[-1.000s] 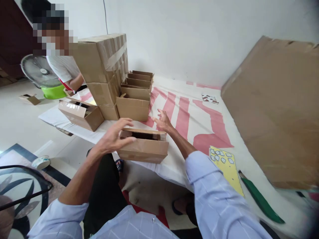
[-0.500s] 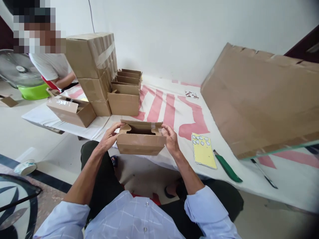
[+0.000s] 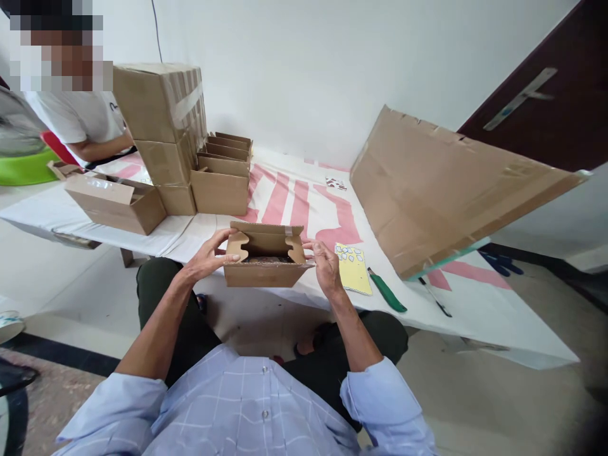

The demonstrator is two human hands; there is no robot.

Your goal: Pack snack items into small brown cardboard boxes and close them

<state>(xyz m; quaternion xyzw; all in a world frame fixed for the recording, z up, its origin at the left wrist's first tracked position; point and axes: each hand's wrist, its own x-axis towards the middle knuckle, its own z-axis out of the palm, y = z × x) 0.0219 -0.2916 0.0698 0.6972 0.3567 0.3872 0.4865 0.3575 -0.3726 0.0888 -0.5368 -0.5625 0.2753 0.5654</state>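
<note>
A small open cardboard box [image 3: 266, 275] is held at the table's front edge, its top facing up and its side flaps folded inward. Something dark lies inside, too shaded to make out. My left hand [image 3: 208, 258] grips the box's left end, fingers over the end flap. At the right end, my right hand [image 3: 327, 266] has its fingertips bent against the box's edge. A piece of clear tape sits on the back flap. Right of that hand lie a yellow sheet [image 3: 354, 272] with pale stickers and a green-handled knife [image 3: 387, 291].
Stacked taped cartons [image 3: 156, 107] stand at the left, with a row of open boxes [image 3: 222, 190] beside them. Another open box [image 3: 114, 202] is nearer. A large cardboard panel [image 3: 441, 190] leans at the right beside a thin cutter [image 3: 434, 297]. A co-worker [image 3: 80, 126] sits far left.
My view has swung to the right. The box has tipped so that more of its inside shows, and its front flap has moved. My left fingers now reach over the end flap.
</note>
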